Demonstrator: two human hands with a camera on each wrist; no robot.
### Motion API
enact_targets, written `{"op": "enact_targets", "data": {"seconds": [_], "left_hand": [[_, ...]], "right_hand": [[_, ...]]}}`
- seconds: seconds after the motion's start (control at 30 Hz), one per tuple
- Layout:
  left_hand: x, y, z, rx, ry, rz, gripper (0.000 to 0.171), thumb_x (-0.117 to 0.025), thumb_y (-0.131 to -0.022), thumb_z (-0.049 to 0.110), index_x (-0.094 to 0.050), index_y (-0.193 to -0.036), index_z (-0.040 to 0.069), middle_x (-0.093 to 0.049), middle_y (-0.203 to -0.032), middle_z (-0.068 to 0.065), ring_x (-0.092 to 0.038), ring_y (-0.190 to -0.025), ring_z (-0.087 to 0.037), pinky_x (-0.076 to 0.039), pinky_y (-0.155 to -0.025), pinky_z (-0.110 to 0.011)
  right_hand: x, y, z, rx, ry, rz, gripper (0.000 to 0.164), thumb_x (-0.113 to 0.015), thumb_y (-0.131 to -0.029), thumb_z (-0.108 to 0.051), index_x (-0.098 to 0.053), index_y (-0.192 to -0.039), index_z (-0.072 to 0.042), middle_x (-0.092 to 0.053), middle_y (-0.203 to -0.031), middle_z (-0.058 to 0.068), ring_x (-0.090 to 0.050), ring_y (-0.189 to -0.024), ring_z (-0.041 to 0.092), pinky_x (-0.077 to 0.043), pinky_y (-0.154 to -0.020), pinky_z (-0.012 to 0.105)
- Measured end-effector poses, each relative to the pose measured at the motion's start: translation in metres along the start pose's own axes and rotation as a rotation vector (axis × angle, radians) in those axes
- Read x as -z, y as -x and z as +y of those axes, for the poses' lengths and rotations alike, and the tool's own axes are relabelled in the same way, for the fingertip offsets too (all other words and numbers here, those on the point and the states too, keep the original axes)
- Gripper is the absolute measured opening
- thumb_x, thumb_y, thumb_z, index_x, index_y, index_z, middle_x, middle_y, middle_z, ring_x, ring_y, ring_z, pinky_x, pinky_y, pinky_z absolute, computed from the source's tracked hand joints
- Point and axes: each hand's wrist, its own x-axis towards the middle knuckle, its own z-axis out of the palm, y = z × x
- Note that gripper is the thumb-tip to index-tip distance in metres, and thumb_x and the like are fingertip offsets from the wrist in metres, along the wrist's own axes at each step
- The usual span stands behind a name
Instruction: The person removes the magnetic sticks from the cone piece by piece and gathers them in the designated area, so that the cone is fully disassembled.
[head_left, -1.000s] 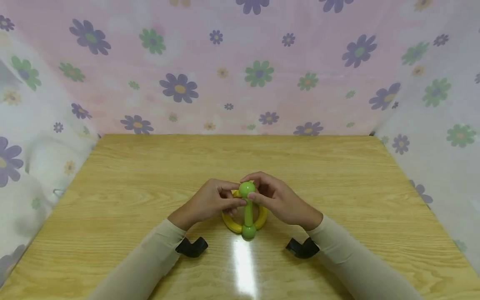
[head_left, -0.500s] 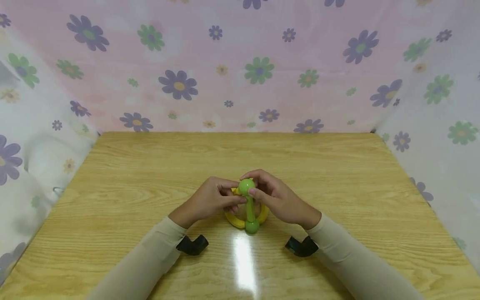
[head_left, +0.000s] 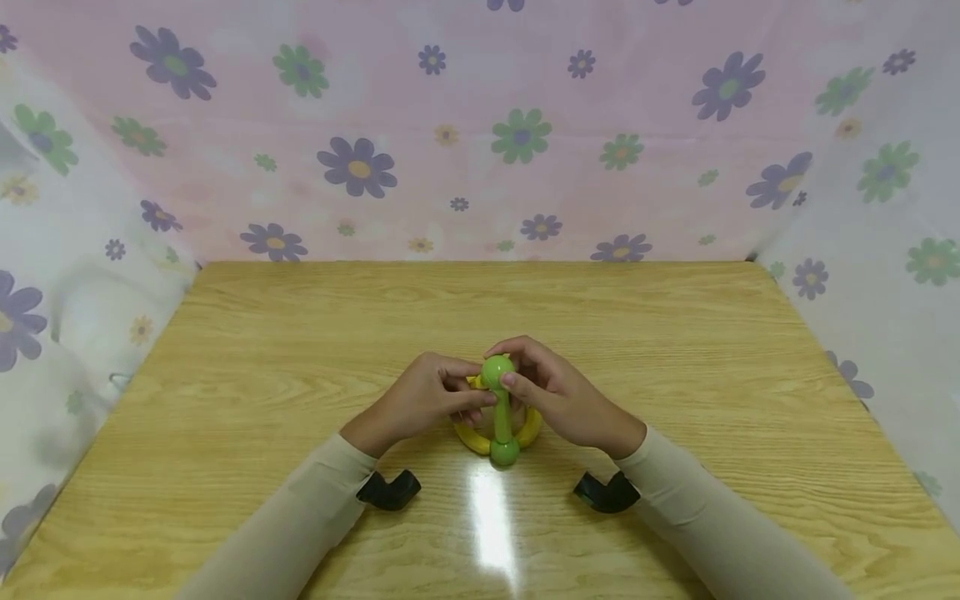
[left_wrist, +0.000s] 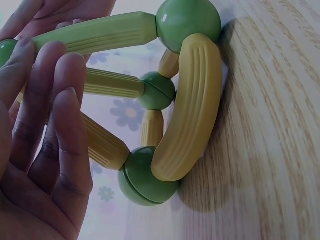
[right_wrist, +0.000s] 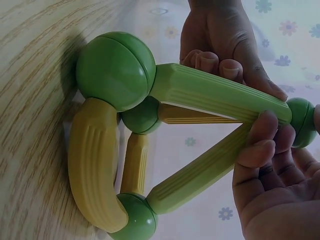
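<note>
Soft, even head-view light, white glare streak (head_left: 491, 521) on the tabletop (head_left: 300, 333), dimmer, hazy wrist views.

Your left hand (head_left: 420, 402) was on the left of the near rod (head_left: 502, 419), your right hand (head_left: 567, 398) on its right, with the top ball (head_left: 497, 371) between them. Curved pieces (left_wrist: 195, 107) sat lowest, next to the table (head_left: 300, 333). Behind the table and along both sides hung cloth (head_left: 420, 179).
</note>
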Motion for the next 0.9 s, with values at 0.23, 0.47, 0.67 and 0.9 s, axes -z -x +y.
{"op": "enact_targets", "data": {"seconds": [0.23, 0.47, 0.67, 0.9], "left_hand": [[-0.002, 0.001, -0.001, -0.002, 0.01, -0.007, 0.029, -0.076, -0.09, 0.024, -0.075, -0.118, 0.017, -0.074, -0.077, -0.013, -0.072, -0.07, -0.019, -0.061, -0.067, -0.046], [-0.002, 0.004, -0.001, -0.009, -0.024, 0.011, 0.039, -0.076, -0.09, 0.027, -0.071, -0.127, 0.018, -0.075, -0.078, -0.016, -0.074, -0.073, -0.029, -0.061, -0.067, -0.042], [-0.002, 0.003, 0.002, -0.045, -0.066, -0.003, 0.044, -0.074, -0.091, 0.029, -0.066, -0.134, 0.017, -0.075, -0.077, -0.017, -0.073, -0.073, -0.035, -0.06, -0.066, -0.042], [-0.003, 0.001, 0.002, -0.026, -0.063, 0.006, 0.045, -0.075, -0.091, 0.028, -0.066, -0.133, 0.016, -0.075, -0.078, -0.014, -0.073, -0.075, -0.034, -0.061, -0.065, -0.038]], "right_hand": [[0.001, 0.0, 0.001, 0.028, -0.033, 0.011, 0.028, -0.04, -0.11, -0.018, -0.045, -0.135, -0.009, -0.059, -0.099, 0.013, -0.06, -0.078, 0.031, -0.056, -0.066, 0.04], [0.011, -0.002, 0.003, 0.064, 0.058, 0.096, 0.027, -0.046, -0.108, -0.015, -0.046, -0.134, -0.007, -0.055, -0.091, 0.013, -0.054, -0.073, 0.032, -0.052, -0.065, 0.035], [0.042, -0.005, 0.023, -0.022, 0.41, 0.294, 0.034, -0.06, -0.102, -0.025, -0.056, -0.133, -0.011, -0.063, -0.101, 0.008, -0.06, -0.086, 0.023, -0.052, -0.075, 0.032], [0.079, -0.003, 0.051, -0.176, 0.575, 0.305, 0.042, -0.064, -0.1, -0.025, -0.058, -0.138, -0.011, -0.061, -0.121, 0.012, -0.06, -0.102, 0.027, -0.052, -0.082, 0.044]]}}
